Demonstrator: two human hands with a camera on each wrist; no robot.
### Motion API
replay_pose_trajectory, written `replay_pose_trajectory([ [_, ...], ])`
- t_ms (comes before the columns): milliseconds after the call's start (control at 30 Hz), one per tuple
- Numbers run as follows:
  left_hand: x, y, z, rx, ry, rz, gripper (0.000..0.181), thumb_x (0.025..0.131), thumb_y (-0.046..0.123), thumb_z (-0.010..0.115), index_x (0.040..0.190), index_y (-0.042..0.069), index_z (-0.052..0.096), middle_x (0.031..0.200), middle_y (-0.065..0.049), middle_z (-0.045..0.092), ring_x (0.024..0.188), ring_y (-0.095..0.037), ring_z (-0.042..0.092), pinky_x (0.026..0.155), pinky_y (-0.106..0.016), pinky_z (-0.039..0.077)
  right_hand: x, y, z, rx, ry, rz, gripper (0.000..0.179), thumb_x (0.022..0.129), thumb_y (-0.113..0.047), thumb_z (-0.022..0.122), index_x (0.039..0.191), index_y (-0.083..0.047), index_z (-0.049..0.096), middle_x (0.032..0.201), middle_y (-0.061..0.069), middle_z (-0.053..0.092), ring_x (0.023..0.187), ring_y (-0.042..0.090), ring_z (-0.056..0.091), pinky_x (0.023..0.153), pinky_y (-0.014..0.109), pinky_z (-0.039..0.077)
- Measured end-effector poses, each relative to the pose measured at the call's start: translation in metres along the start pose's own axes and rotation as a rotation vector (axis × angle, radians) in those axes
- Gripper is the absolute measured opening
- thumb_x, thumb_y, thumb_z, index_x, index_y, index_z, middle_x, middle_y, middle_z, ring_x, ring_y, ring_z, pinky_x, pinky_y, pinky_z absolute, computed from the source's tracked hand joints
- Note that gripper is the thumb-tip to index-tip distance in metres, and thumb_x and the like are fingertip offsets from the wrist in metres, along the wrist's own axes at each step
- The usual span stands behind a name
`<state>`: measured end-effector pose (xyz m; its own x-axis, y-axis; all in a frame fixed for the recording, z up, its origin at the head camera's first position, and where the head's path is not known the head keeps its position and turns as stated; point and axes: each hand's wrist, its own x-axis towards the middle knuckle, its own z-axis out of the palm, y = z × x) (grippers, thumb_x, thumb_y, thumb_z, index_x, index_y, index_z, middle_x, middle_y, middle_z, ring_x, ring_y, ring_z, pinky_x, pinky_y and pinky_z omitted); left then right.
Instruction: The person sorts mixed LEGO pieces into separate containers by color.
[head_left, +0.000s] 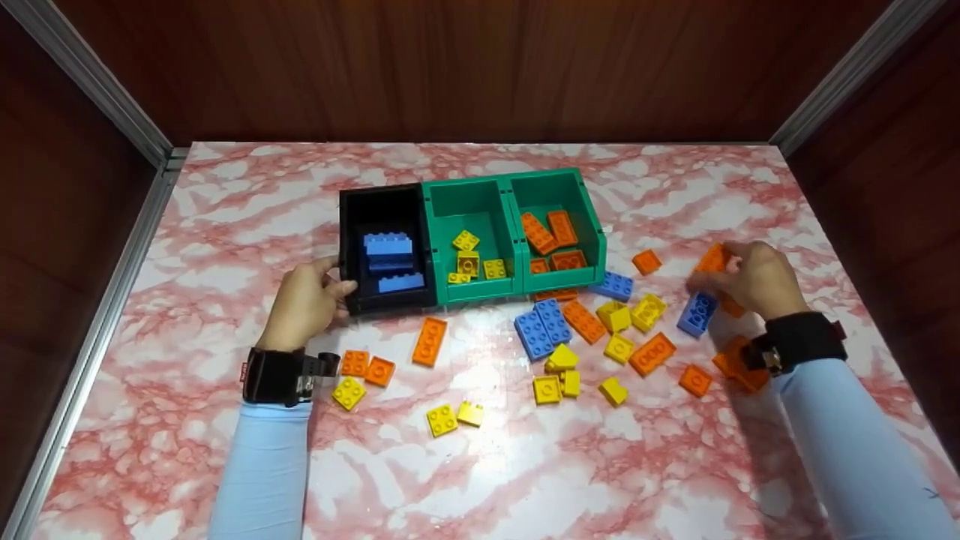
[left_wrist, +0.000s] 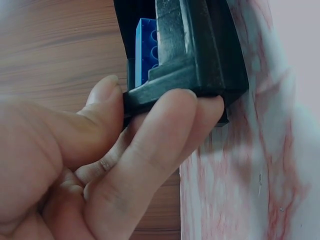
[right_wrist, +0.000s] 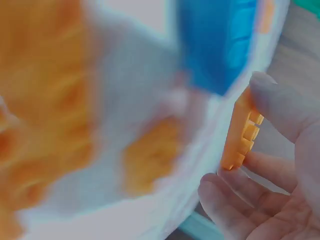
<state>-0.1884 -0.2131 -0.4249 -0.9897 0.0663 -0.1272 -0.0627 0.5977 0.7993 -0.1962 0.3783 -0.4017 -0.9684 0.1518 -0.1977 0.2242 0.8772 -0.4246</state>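
Note:
At the left end of a joined row of bins, my left hand (head_left: 304, 304) grips the side wall of the black bin (head_left: 386, 304). In the left wrist view the thumb lies on one side of the wall and the fingers (left_wrist: 165, 120) on the other. Blue bricks (head_left: 390, 251) lie inside that bin. My right hand (head_left: 757, 277), at the right of the table, pinches an orange brick (right_wrist: 236, 132) between thumb and fingers. A blue brick (head_left: 697, 313) lies just below that hand, and a partly hidden orange brick (head_left: 731, 305) is beneath it.
A green bin (head_left: 472, 210) with yellow bricks and another green bin (head_left: 551, 199) with orange bricks adjoin the black one. Loose orange, yellow and blue bricks (head_left: 534, 334) are scattered in front and to the right. Wooden panels (head_left: 480, 67) wall in the marbled table (head_left: 420, 487).

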Motion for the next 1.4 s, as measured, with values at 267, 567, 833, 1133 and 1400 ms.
replay_pose_trajectory([
  [267, 0.000, -0.001, -0.001, 0.012, 0.003, -0.006, 0.050, 0.100, 0.014, 0.061, 0.145, -0.001, 0.046, 0.091, -0.016, 0.062, 0.068, -0.032, 0.068, 0.053, -0.032, 0.055, -0.005, -0.073, 0.003, 0.016, 0.126, -0.379, 0.063, 0.087, -0.030, 0.079, 0.138, 0.000, 0.055, 0.130, 0.025, 0.053, 0.108, 0.042, 0.056, 0.088, 0.058, 0.050],
  [567, 0.001, -0.001, 0.001, 0.013, 0.015, 0.024, 0.049, 0.100, 0.013, 0.062, 0.144, -0.002, 0.048, 0.086, -0.016, 0.064, 0.065, -0.033, 0.068, 0.048, -0.028, 0.052, 0.001, -0.150, 0.031, -0.017, 0.046, -0.652, 0.068, 0.084, -0.024, 0.082, 0.140, 0.001, 0.053, 0.133, 0.019, 0.054, 0.108, 0.032, 0.059, 0.086, 0.045, 0.055],
  [833, 0.001, -0.001, 0.001, 0.005, 0.018, 0.024, 0.049, 0.099, 0.011, 0.062, 0.144, -0.001, 0.047, 0.085, -0.016, 0.063, 0.066, -0.033, 0.068, 0.048, -0.029, 0.053, 0.011, -0.180, 0.067, -0.099, -0.041, -0.698, 0.069, 0.086, -0.025, 0.081, 0.143, 0.000, 0.051, 0.138, 0.020, 0.051, 0.118, 0.033, 0.055, 0.093, 0.043, 0.053],
  [1133, 0.001, -0.001, 0.000, 0.006, 0.011, 0.013, 0.049, 0.099, 0.012, 0.062, 0.145, -0.001, 0.047, 0.086, -0.016, 0.062, 0.066, -0.032, 0.068, 0.051, -0.030, 0.054, 0.009, -0.181, 0.058, -0.078, 0.009, -0.685, 0.060, 0.090, -0.023, 0.076, 0.142, -0.002, 0.053, 0.136, 0.019, 0.051, 0.114, 0.033, 0.058, 0.093, 0.044, 0.053],
  [1400, 0.000, -0.001, 0.000, 0.023, 0.001, 0.005, 0.051, 0.100, 0.014, 0.061, 0.146, -0.001, 0.045, 0.089, -0.016, 0.063, 0.068, -0.032, 0.068, 0.051, -0.031, 0.054, -0.008, -0.150, 0.024, 0.002, 0.135, -0.665, 0.046, 0.093, -0.017, 0.072, 0.135, -0.002, 0.060, 0.127, 0.019, 0.057, 0.103, 0.034, 0.061, 0.085, 0.048, 0.054],
])
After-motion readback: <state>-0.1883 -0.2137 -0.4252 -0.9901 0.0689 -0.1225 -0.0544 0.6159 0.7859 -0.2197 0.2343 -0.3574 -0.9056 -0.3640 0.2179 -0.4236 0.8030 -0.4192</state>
